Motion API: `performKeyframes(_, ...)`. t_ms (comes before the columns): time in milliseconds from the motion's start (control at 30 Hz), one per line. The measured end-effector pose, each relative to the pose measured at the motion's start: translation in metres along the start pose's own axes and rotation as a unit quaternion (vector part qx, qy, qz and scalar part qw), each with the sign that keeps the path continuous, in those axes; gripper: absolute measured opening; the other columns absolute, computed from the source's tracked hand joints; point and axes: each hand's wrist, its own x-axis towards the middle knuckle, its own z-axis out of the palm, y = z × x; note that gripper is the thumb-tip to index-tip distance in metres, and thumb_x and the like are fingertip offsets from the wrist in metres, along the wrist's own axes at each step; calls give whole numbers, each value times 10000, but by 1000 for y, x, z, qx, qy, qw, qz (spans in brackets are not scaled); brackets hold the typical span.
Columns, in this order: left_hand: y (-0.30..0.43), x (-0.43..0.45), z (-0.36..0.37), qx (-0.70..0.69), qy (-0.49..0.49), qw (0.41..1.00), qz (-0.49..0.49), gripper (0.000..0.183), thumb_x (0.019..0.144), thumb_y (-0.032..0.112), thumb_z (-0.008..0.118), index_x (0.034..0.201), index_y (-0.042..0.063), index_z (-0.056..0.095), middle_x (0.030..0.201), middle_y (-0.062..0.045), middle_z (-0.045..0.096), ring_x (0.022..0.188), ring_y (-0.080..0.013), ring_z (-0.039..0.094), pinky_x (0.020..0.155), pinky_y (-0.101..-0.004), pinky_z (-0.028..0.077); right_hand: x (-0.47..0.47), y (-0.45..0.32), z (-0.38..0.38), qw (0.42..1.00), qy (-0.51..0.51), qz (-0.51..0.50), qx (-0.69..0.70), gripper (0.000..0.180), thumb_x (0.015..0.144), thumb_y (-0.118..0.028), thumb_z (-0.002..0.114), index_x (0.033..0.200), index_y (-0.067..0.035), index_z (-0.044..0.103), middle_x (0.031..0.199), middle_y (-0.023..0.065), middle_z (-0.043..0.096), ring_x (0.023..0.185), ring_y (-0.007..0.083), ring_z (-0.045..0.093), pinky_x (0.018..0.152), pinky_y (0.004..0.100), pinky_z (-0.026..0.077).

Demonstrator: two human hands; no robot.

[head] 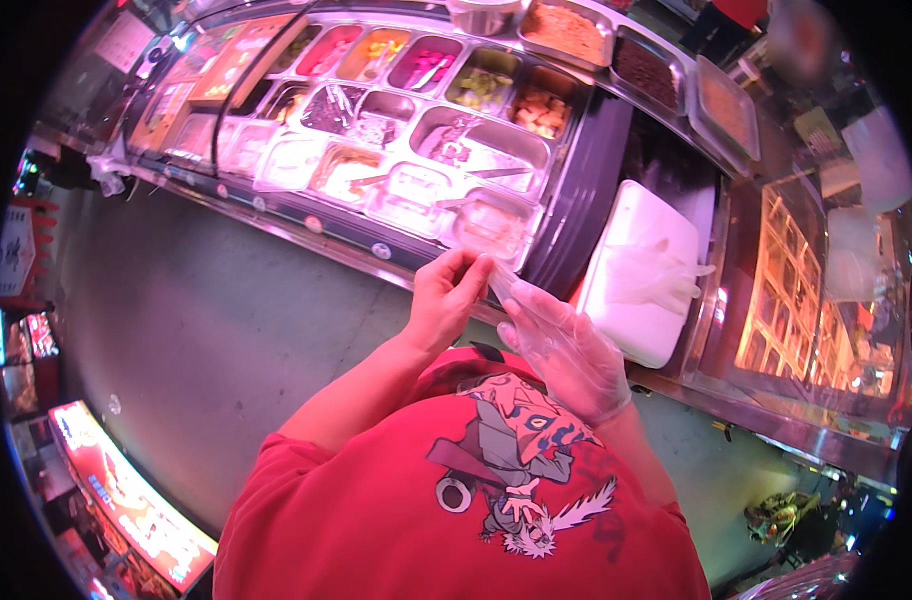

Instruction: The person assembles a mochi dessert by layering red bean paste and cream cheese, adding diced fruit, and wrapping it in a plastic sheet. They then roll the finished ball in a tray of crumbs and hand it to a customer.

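Observation:
My bare left hand [444, 300] pinches the loose fingertip end of a clear plastic disposable glove [507, 279]. That glove covers my right hand [568, 349], whose fingers point up towards the left one and hold nothing. Both hands are in front of my red T-shirt [396, 517], by the front edge of a food counter. Just beyond them sits a steel pan with pale contents [493, 225]. To the right of the gloved hand, a second, crumpled plastic glove [651, 274] lies on a white plastic board or lid [639, 334].
Several steel pans of toppings fill the counter, among them green pieces [482, 90] and orange-brown cubes [542, 112]. Trays of shredded orange food [564, 34] and dark crumbs [647, 67] stand behind. A lit, gridded compartment [790, 292] is at the right. Grey floor [200, 300] stretches left.

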Motion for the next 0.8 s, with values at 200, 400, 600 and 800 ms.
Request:
performKeyframes(200, 9, -12, -2, -72, -98, 991, -45, 330, 1015, 132, 667, 1309, 66, 533, 903, -31, 661, 792, -77, 613, 674, -226, 509, -2, 2, -4, 999, -24, -34, 32, 725, 1010, -499, 589, 1535, -22, 436, 1597, 138, 428, 1468, 325, 399, 1247, 519, 239)
performKeyframes(400, 18, -27, -23, -39, -108, 985, -125, 121, 996, 126, 697, 1025, 10, 676, 843, -27, 683, 699, -103, 651, 632, -247, 518, -5, 6, -3, 999, 27, 13, -32, 730, 1012, -517, 572, 1531, -20, 445, 1585, 90, 451, 1474, 253, 393, 1252, 444, 235)
performKeyframes(600, 15, -34, -25, -59, -99, 992, -60, 371, 1051, 307, 623, 1277, 15, 589, 994, -16, 622, 801, -57, 530, 688, -214, 459, 4, 18, 6, 994, -27, 89, -57, 575, 1084, -402, 475, 1511, -18, 471, 1542, 99, 473, 1430, 235, 428, 1226, 425, 274)
performKeyframes(800, 13, -50, -13, 92, -10, 994, 58, 257, 1052, 216, 616, 921, -4, 637, 844, -38, 636, 765, -112, 691, 557, -233, 552, 6, 27, 13, 989, -19, 148, -14, 664, 1085, -464, 455, 1543, 13, 398, 1564, 130, 432, 1452, 256, 406, 1241, 425, 270)
